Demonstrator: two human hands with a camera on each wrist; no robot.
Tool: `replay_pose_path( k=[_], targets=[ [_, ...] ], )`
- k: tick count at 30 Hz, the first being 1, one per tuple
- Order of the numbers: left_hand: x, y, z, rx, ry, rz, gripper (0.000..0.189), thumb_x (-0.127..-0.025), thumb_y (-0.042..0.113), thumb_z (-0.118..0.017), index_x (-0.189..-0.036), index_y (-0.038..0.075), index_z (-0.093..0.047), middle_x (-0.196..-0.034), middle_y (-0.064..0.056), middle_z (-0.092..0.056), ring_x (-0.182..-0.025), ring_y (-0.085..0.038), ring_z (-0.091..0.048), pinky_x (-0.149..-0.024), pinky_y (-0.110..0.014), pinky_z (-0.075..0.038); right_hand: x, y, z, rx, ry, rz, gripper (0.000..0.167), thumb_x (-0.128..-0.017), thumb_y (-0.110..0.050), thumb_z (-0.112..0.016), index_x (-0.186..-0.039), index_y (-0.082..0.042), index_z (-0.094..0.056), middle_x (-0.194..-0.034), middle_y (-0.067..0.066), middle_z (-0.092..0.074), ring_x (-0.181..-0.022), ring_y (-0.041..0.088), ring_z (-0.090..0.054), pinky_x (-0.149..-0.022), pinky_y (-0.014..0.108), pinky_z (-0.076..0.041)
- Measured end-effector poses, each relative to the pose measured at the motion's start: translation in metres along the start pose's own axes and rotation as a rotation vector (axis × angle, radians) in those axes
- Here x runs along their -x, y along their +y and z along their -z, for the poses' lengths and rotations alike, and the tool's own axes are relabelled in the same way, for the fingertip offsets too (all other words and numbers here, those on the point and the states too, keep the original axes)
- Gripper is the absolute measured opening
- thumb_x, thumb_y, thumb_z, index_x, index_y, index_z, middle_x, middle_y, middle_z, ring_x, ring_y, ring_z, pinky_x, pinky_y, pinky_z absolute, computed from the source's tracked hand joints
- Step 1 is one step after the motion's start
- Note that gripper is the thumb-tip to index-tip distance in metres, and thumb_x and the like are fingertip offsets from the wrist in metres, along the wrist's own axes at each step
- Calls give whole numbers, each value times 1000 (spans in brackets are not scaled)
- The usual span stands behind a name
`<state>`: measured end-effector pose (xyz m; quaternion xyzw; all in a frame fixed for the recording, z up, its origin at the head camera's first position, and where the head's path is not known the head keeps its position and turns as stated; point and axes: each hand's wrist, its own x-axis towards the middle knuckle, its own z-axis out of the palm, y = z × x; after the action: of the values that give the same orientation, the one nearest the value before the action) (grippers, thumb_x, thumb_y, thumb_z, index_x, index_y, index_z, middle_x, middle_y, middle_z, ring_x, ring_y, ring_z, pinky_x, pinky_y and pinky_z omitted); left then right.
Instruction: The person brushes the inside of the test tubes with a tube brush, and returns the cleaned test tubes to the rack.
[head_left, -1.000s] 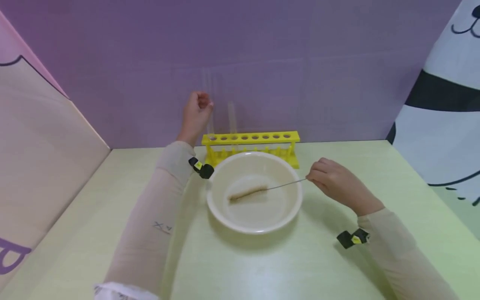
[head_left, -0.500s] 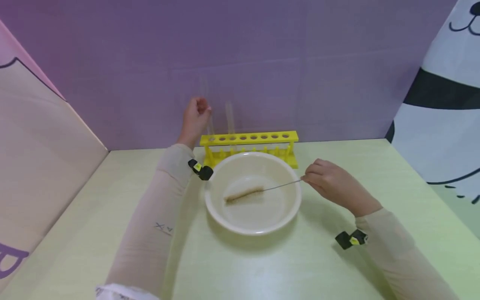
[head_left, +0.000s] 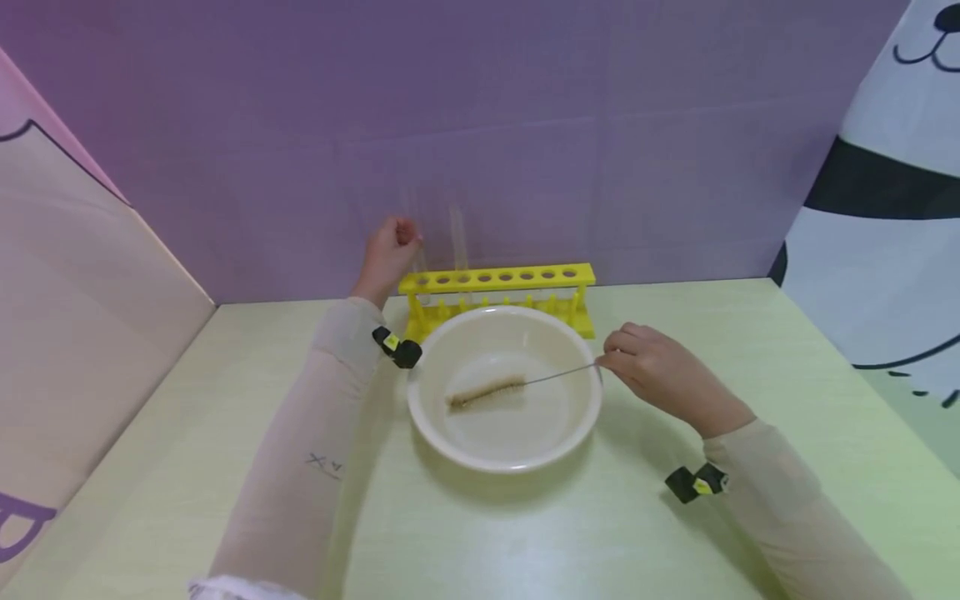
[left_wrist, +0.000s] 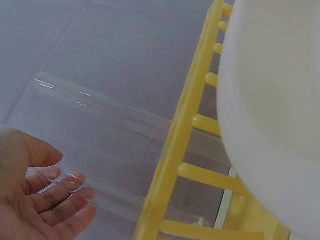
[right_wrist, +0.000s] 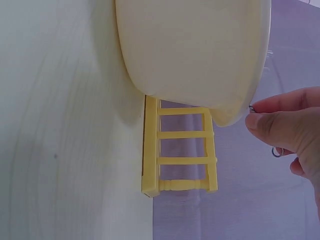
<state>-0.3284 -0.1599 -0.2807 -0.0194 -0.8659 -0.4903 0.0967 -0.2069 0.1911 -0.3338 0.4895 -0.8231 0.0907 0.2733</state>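
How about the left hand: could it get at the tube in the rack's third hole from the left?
Probably yes, once it lets go: the left hand appears to hold the end tube, but the third-hole tube stands close by, rising above the rack with nothing visible between.

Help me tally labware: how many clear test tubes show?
2: one tube, gripped by the left hand, in the end hole of the yellow rack; another tube two holes along. The round cream bowl could hide others.

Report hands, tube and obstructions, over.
Left hand holding test tube, tube through end hole of yellow rack. Right hand pinching brush by wire handle, bristles above or in bowl. Bowl partly blocks view of rack.
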Motion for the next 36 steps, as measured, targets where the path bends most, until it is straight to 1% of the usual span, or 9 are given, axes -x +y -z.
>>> replay_pose_path(
  k=[3,11,17,19,23,28,31,33,36],
  targets=[
    [2,-3,1,-18,-30,17,27,-96,16,-52,-119,3,-47,-116,-13,-51,-106,-25,-48,-92,-39,-43,0,-1,0,10,-3,-7,23,-63,8,-77,-82,-2,-71,-80,3,-60,-75,17,-53,-65,28,-50],
    [4,-11,1,-39,-116,60,24,-96,16,-48,-118,5,-46,-118,-12,-49,-105,-26,-46,-91,-41,-42,0,-3,-1,62,-22,-8,22,-64,11,-77,-82,-1,-70,-80,5,-60,-75,19,-53,-65,29,-50],
    [4,-12,-2,-50,-154,106,25,-96,17,-47,-119,7,-46,-120,-11,-50,-107,-27,-48,-91,-43,-43,-1,-4,-2,62,-22,-25,21,-65,10,-77,-82,-2,-71,-79,4,-61,-75,18,-54,-65,29,-50],
    [4,-12,-3,-43,-157,122,26,-96,16,-47,-120,7,-46,-120,-11,-51,-107,-27,-49,-90,-43,-43,0,-4,-2,57,-17,-30,21,-65,10,-77,-82,-2,-71,-79,4,-60,-75,18,-53,-65,29,-50],
    [3,-13,-4,-37,-161,132,25,-96,14,-47,-120,6,-46,-119,-11,-52,-106,-27,-50,-89,-43,-44,0,-4,-3,57,-18,-35,22,-65,11,-77,-82,-2,-71,-79,4,-60,-75,18,-53,-65,29,-50],
    [3,-11,-1,-37,-165,131,25,-96,14,-46,-120,7,-46,-123,-10,-51,-112,-27,-48,-93,-44,-43,-2,-5,-2,71,-28,-33,22,-65,11,-77,-82,-2,-71,-79,4,-61,-75,18,-54,-66,28,-50],
    [5,-9,1,-32,-146,116,28,-96,16,-47,-122,7,-46,-126,-10,-49,-117,-26,-45,-98,-44,-40,-2,-5,-1,73,-32,-35,21,-66,11,-76,-82,-2,-71,-79,4,-61,-75,18,-54,-66,28,-50],
    [6,-6,3,-30,-127,95,30,-96,17,-48,-124,7,-46,-128,-10,-48,-119,-26,-44,-100,-44,-38,-2,-6,-1,74,-37,-39,20,-66,11,-76,-82,-2,-71,-79,4,-62,-75,18,-55,-65,28,-51],
    [8,-2,5,-24,-100,62,32,-95,16,-49,-126,5,-45,-128,-12,-48,-120,-26,-44,-101,-43,-37,-3,-6,-1,79,-45,-41,21,-66,11,-76,-82,-2,-71,-79,5,-62,-75,18,-55,-66,28,-51]
  ],
)
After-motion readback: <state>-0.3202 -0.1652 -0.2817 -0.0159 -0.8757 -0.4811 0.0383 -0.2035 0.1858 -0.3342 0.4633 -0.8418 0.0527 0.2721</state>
